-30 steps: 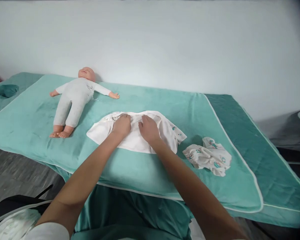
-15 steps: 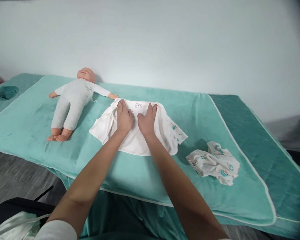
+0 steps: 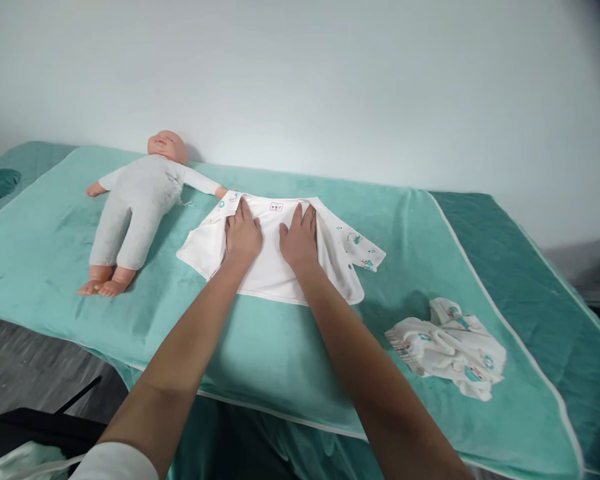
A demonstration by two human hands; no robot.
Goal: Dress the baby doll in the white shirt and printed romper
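Observation:
A white baby shirt (image 3: 273,267) with a printed outside lies spread open on the green cover, its plain inner side up and a small label at the neck. My left hand (image 3: 243,233) rests flat on it, fingertips at the folded left front edge. Opposite, my right hand (image 3: 300,235) also lies flat, its fingertips near the right front edge and the thumb apart. Both hands have their fingers stretched out. The right sleeve, with its teal print, reaches out to the side. Just left of the shirt lies a baby doll (image 3: 143,193) on its back, one hand partly behind the collar.
Crumpled printed baby pants (image 3: 450,347) lie on the right part of the green cover (image 3: 290,353). A white wall (image 3: 300,93) runs along the back. At the lower left stands a black chair-like object (image 3: 35,430) with pale cloth on it.
My hands have spread slightly apart on the shirt. Its right front and sleeve are laid further out, and the left collar now shows its printed side. The view has shifted slightly.

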